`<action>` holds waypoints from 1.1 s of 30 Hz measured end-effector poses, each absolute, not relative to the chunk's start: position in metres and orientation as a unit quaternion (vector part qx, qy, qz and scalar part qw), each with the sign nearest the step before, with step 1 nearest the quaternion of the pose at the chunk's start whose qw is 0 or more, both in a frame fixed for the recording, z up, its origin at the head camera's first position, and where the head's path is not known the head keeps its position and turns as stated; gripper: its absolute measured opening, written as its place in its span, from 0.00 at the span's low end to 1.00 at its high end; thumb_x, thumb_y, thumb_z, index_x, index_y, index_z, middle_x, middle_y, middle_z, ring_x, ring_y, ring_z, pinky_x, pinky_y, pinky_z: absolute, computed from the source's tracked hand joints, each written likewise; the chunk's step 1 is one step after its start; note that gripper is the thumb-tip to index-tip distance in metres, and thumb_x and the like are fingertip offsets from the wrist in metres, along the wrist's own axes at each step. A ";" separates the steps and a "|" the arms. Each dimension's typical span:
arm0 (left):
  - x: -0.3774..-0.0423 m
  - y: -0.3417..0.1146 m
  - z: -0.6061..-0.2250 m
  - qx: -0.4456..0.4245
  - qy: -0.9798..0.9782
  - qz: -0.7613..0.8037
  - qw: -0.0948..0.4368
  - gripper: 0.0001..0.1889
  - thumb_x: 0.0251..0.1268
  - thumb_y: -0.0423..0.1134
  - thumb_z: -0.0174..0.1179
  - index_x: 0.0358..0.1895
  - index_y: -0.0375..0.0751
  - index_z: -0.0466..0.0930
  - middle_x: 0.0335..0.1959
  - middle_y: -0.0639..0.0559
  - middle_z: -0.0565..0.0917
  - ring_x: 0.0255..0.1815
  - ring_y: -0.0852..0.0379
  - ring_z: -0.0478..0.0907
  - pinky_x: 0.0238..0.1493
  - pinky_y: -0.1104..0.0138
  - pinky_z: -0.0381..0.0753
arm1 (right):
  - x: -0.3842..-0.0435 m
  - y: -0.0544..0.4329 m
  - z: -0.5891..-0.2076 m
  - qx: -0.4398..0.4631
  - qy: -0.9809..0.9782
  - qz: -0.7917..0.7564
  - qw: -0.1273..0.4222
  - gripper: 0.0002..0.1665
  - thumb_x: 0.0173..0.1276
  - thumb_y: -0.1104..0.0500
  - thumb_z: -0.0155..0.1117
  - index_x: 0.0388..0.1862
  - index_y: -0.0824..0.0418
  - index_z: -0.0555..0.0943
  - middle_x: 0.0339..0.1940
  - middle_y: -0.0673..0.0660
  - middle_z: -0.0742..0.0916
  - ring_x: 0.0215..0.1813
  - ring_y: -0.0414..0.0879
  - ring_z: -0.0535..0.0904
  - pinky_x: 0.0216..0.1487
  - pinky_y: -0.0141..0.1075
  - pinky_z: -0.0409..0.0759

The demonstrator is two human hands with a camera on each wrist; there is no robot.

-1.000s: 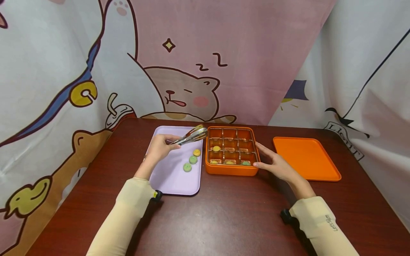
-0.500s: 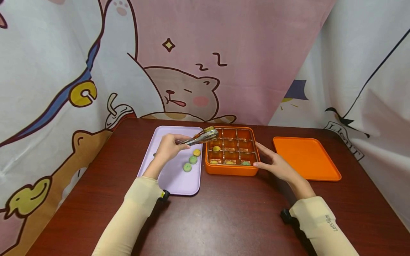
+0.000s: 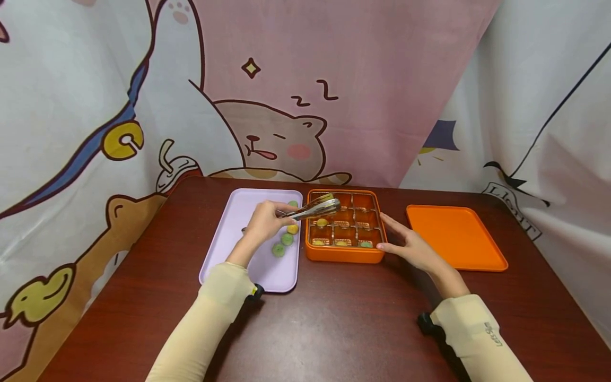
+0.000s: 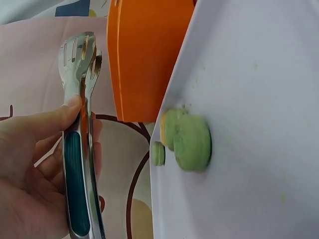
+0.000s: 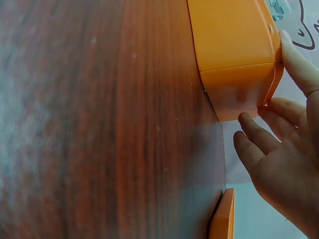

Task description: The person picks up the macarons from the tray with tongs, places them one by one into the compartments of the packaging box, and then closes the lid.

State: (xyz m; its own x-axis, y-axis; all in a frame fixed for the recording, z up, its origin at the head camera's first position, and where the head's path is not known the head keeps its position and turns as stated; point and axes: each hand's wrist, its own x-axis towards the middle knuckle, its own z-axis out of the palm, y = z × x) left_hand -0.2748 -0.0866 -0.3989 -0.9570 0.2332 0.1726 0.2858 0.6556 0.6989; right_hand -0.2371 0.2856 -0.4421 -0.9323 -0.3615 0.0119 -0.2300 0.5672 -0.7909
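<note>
My left hand [image 3: 263, 225] grips a pair of metal tongs [image 3: 312, 208], thumb on one arm and fingers on the other. The slotted tong tips [image 4: 77, 52] hover over the back of an orange box [image 3: 345, 255] with a clear divided insert. Whether anything is between the tips, I cannot tell. My right hand [image 3: 414, 246] rests against the box's right side, thumb near the front corner, fingers fairly straight. In the insert lie a yellow macaron [image 3: 322, 223] and several in the front row. On a lilac tray [image 3: 229, 228] sit green macarons [image 3: 279, 250] and a yellow one, partly behind the left hand.
An orange lid [image 3: 455, 239] lies flat on the dark wooden table [image 3: 334, 329], right of the box. The lilac tray stands close along the box's left side. A printed curtain [image 3: 372, 95] hangs behind the table.
My left hand has moved right with the tongs, from above the tray until their tips are over the back of the box. The right hand has stayed at the box.
</note>
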 end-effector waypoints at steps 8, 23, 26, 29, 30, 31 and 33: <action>-0.272 -0.077 -0.402 -0.141 -0.920 -0.365 0.017 0.17 0.56 0.39 0.73 0.51 0.49 0.88 0.45 0.48 0.90 0.38 0.54 0.85 0.46 0.60 0.80 | -0.237 0.284 -0.446 -0.171 0.881 -0.434 0.076 0.49 0.70 0.52 0.65 0.82 0.54 0.51 0.83 0.63 0.55 0.81 0.68 0.50 0.72 0.69 0.53; -0.268 -0.079 -0.397 -0.129 -0.924 -0.359 0.004 0.22 0.56 0.40 0.73 0.56 0.50 0.85 0.45 0.46 0.90 0.39 0.53 0.84 0.51 0.56 0.80 | -0.237 0.285 -0.445 -0.169 0.879 -0.439 0.074 0.49 0.71 0.53 0.65 0.82 0.54 0.51 0.83 0.63 0.55 0.81 0.68 0.50 0.71 0.70 0.53; -0.266 -0.084 -0.394 -0.135 -0.922 -0.363 0.006 0.22 0.56 0.40 0.73 0.56 0.49 0.85 0.49 0.46 0.89 0.44 0.50 0.84 0.54 0.55 0.79 | -0.237 0.285 -0.445 -0.170 0.880 -0.438 0.074 0.49 0.71 0.53 0.65 0.82 0.54 0.50 0.83 0.63 0.54 0.81 0.68 0.50 0.72 0.70 0.52; -0.263 -0.089 -0.393 -0.144 -0.921 -0.363 0.008 0.22 0.56 0.41 0.73 0.56 0.46 0.85 0.51 0.46 0.88 0.48 0.50 0.85 0.56 0.54 0.79 | -0.237 0.286 -0.444 -0.170 0.881 -0.435 0.074 0.49 0.71 0.53 0.65 0.82 0.54 0.50 0.83 0.63 0.54 0.81 0.68 0.50 0.72 0.70 0.52; -0.262 -0.091 -0.392 -0.147 -0.920 -0.364 0.008 0.22 0.56 0.40 0.73 0.56 0.46 0.85 0.51 0.46 0.88 0.48 0.49 0.85 0.56 0.54 0.79 | -0.237 0.286 -0.444 -0.171 0.881 -0.435 0.073 0.49 0.71 0.53 0.65 0.82 0.54 0.50 0.83 0.63 0.54 0.81 0.68 0.50 0.72 0.70 0.52; -0.260 -0.093 -0.392 -0.150 -0.919 -0.364 0.009 0.22 0.56 0.40 0.73 0.56 0.45 0.85 0.51 0.45 0.88 0.49 0.49 0.85 0.57 0.54 0.79 | -0.237 0.286 -0.444 -0.171 0.881 -0.435 0.073 0.49 0.71 0.53 0.65 0.82 0.54 0.50 0.83 0.63 0.54 0.81 0.68 0.50 0.72 0.70 0.52; -0.258 -0.096 -0.391 -0.152 -0.918 -0.365 0.011 0.22 0.57 0.40 0.73 0.56 0.44 0.85 0.52 0.45 0.88 0.50 0.49 0.85 0.57 0.54 0.79 | -0.237 0.286 -0.444 -0.171 0.881 -0.435 0.073 0.49 0.71 0.53 0.65 0.82 0.54 0.51 0.83 0.63 0.54 0.81 0.68 0.50 0.72 0.70 0.52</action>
State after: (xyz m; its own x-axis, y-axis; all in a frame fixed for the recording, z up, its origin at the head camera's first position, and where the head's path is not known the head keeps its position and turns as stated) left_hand -0.2583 -0.0965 -0.3910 -0.9532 0.2718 0.1321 0.2884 0.6875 0.6664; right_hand -0.2369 0.2863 -0.4440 -0.9311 -0.3643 0.0202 -0.2378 0.5639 -0.7908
